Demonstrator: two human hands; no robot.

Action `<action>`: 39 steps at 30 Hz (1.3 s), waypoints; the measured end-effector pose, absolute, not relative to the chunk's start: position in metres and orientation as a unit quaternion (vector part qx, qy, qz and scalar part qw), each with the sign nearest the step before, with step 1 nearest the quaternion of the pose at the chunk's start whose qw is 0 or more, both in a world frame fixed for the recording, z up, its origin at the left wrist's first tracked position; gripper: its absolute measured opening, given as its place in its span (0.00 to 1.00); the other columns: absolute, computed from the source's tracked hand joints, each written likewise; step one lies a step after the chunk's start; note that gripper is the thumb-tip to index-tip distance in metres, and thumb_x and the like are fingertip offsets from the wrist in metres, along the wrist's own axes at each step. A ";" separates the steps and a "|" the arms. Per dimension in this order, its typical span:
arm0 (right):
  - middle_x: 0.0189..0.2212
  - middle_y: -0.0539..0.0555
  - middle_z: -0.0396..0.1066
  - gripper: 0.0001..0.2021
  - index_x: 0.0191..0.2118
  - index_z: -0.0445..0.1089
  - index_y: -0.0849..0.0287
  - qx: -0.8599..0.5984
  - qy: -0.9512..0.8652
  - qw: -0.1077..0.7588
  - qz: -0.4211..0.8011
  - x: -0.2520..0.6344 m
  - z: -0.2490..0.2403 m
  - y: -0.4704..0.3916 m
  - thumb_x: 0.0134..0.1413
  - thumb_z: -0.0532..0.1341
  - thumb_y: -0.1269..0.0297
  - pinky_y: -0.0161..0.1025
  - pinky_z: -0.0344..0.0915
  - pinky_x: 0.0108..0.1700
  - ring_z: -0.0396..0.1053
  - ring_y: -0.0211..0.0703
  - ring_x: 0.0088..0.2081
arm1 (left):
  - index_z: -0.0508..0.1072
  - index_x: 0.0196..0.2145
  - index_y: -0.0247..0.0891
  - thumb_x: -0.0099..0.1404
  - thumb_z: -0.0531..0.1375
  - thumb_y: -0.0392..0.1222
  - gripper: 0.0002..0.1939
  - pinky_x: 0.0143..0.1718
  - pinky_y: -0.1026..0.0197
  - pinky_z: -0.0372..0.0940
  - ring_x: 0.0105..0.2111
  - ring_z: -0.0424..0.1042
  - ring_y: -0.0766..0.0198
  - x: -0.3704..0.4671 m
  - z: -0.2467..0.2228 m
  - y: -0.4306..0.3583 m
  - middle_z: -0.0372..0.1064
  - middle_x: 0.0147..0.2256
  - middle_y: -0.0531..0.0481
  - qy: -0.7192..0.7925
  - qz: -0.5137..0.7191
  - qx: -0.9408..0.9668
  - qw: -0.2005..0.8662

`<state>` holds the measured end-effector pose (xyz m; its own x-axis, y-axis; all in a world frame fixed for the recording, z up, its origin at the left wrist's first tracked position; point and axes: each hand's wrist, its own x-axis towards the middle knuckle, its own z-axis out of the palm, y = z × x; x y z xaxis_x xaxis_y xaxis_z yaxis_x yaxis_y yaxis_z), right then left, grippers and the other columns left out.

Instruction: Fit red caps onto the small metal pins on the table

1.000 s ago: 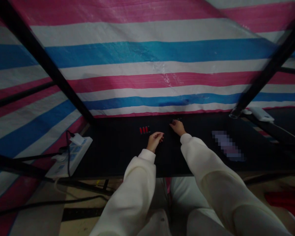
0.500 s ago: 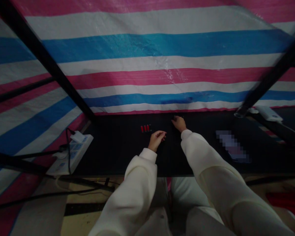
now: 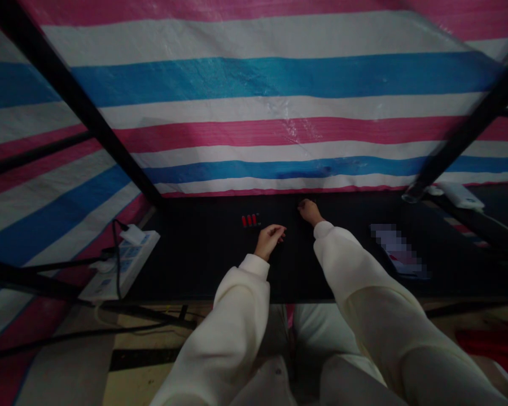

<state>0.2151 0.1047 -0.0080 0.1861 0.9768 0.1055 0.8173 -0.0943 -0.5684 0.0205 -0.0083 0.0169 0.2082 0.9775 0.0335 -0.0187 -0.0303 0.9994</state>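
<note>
Right hand [image 3: 310,211] slightly farther right, its hold indistinct.

Desk [image 3: 203,265]: power strip [image 3: 127,268] at left end, plug [image 3: 134,234] in its far part. Row of cylinders [image 3: 249,220] left of centre, toward far side. Phone [image 3: 400,251] on right. Cabled device [image 3: 461,195] far right, beyond phone. Sheet [image 3: 254,82] behind far edge. Left hand [image 3: 270,241] near-right of row; right hand [image 3: 309,211] farther right, near far edge.

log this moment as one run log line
left hand: near red pieces, grip unclear | right hand: far side of black table, grip unclear | phone: right side
</note>
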 end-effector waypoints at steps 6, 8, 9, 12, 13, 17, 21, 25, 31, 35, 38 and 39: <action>0.36 0.61 0.72 0.10 0.37 0.70 0.66 -0.721 -0.634 0.245 0.136 0.217 -0.006 0.107 0.48 0.58 0.69 0.34 0.62 0.42 0.69 0.43 0.41 | 0.72 0.32 0.31 0.53 0.59 0.46 0.14 0.22 0.68 0.55 0.21 0.62 0.72 0.020 0.014 -0.007 0.66 0.24 0.50 0.427 0.460 0.556 0.545; 0.35 0.61 0.72 0.09 0.36 0.71 0.66 -0.721 -0.636 0.244 0.132 0.218 -0.005 0.107 0.48 0.58 0.69 0.34 0.62 0.42 0.69 0.43 0.40 | 0.72 0.32 0.31 0.53 0.59 0.46 0.14 0.22 0.68 0.56 0.21 0.62 0.72 0.020 0.013 -0.006 0.66 0.24 0.50 0.429 0.459 0.554 0.546; 0.35 0.60 0.72 0.09 0.36 0.71 0.65 -0.722 -0.634 0.244 0.130 0.218 -0.004 0.106 0.48 0.58 0.69 0.34 0.62 0.41 0.70 0.44 0.40 | 0.72 0.32 0.31 0.53 0.59 0.46 0.14 0.23 0.68 0.56 0.21 0.62 0.72 0.020 0.013 -0.006 0.66 0.23 0.51 0.430 0.459 0.553 0.546; 0.34 0.60 0.73 0.10 0.36 0.72 0.66 -0.726 -0.632 0.240 0.129 0.217 -0.002 0.105 0.48 0.57 0.68 0.33 0.63 0.40 0.70 0.44 0.39 | 0.72 0.32 0.31 0.53 0.59 0.46 0.14 0.23 0.68 0.56 0.21 0.62 0.72 0.020 0.013 -0.006 0.66 0.23 0.51 0.428 0.459 0.553 0.548; 0.34 0.60 0.73 0.10 0.35 0.72 0.66 -0.726 -0.632 0.238 0.130 0.217 -0.001 0.105 0.48 0.57 0.68 0.33 0.63 0.40 0.70 0.44 0.39 | 0.72 0.32 0.31 0.53 0.59 0.46 0.14 0.23 0.68 0.56 0.21 0.62 0.72 0.020 0.014 -0.006 0.66 0.24 0.51 0.428 0.458 0.554 0.548; 0.35 0.61 0.72 0.09 0.34 0.72 0.66 -0.728 -0.637 0.219 0.131 0.215 0.004 0.101 0.46 0.59 0.69 0.34 0.63 0.39 0.70 0.45 0.38 | 0.72 0.32 0.31 0.53 0.59 0.46 0.14 0.22 0.68 0.55 0.21 0.62 0.73 0.020 0.016 -0.007 0.66 0.24 0.51 0.433 0.461 0.551 0.544; 0.35 0.65 0.71 0.09 0.35 0.71 0.69 -0.743 -0.630 0.191 0.125 0.213 0.016 0.088 0.45 0.59 0.71 0.37 0.64 0.38 0.70 0.49 0.38 | 0.71 0.33 0.32 0.54 0.58 0.45 0.13 0.21 0.68 0.56 0.20 0.62 0.72 0.020 0.016 -0.007 0.65 0.23 0.51 0.438 0.467 0.554 0.532; 0.35 0.66 0.71 0.11 0.37 0.70 0.69 -0.753 -0.613 0.211 0.113 0.207 0.027 0.061 0.45 0.59 0.72 0.38 0.63 0.39 0.70 0.51 0.39 | 0.71 0.35 0.33 0.55 0.57 0.43 0.12 0.22 0.68 0.56 0.20 0.61 0.72 0.020 0.017 -0.006 0.64 0.23 0.52 0.435 0.499 0.564 0.494; 0.32 0.57 0.71 0.14 0.42 0.67 0.61 -0.677 -0.596 0.401 0.162 0.180 0.018 -0.002 0.50 0.56 0.61 0.36 0.64 0.38 0.70 0.42 0.34 | 0.69 0.40 0.35 0.55 0.56 0.39 0.14 0.26 0.67 0.58 0.22 0.62 0.70 0.020 0.017 -0.009 0.63 0.22 0.53 0.455 0.523 0.592 0.411; 0.34 0.55 0.69 0.19 0.50 0.58 0.60 -0.600 -0.564 0.531 0.199 0.163 0.003 -0.028 0.54 0.49 0.58 0.34 0.65 0.32 0.68 0.37 0.29 | 0.66 0.47 0.38 0.54 0.56 0.36 0.20 0.34 0.64 0.58 0.26 0.64 0.66 0.018 0.023 -0.014 0.64 0.24 0.52 0.507 0.512 0.636 0.276; 0.32 0.54 0.68 0.19 0.49 0.58 0.61 -0.586 -0.551 0.550 0.222 0.161 -0.002 -0.030 0.54 0.49 0.57 0.33 0.64 0.32 0.67 0.37 0.31 | 0.62 0.52 0.39 0.55 0.56 0.36 0.25 0.38 0.61 0.58 0.31 0.67 0.60 0.015 0.033 -0.017 0.66 0.28 0.49 0.572 0.495 0.622 0.205; 0.31 0.54 0.68 0.19 0.49 0.58 0.61 -0.586 -0.547 0.553 0.228 0.161 -0.003 -0.030 0.53 0.49 0.56 0.33 0.64 0.32 0.67 0.37 0.31 | 0.60 0.54 0.39 0.55 0.56 0.36 0.27 0.38 0.60 0.57 0.33 0.68 0.57 0.014 0.037 -0.017 0.66 0.29 0.47 0.591 0.479 0.619 0.196</action>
<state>0.1611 -0.0295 -0.0032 0.2976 0.8930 0.3376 0.3890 0.2095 -0.8971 0.0144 -0.0173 0.0367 -0.1579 0.9187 0.3620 0.5434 -0.2253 0.8087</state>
